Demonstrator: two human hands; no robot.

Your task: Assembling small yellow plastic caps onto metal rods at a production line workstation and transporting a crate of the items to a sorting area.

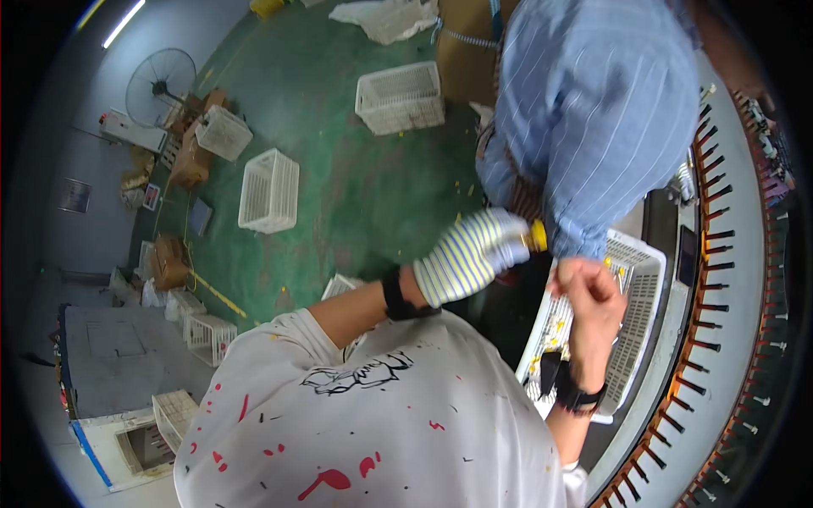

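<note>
Small yellow piece (538, 236) at fingertips of gloved left hand (471, 256), frame centre; too small to tell long axis or heading. Left hand curled, pinching it. Bare right hand (590, 292) at 4 o'clock, closed fist; contents unclear. Co-worker's striped blue shirt (593, 110) at 12 o'clock, crowding. White basket (637, 288) below holds scattered yellow bits.

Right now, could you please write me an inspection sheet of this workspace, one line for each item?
Surface: green floor, scattered with small yellow bits.
Job's things: white basket with small yellow pieces; yellow-tipped piece.
Clutter: empty white crates, cardboard boxes.
Grippers: left hand, in a striped glove, holds the yellow-tipped piece; right hand, bare, is closed above the basket.
Cables: nothing seen.
Surroundings: round rack of dark pegs, standing fan, another person in a blue striped shirt.
</note>
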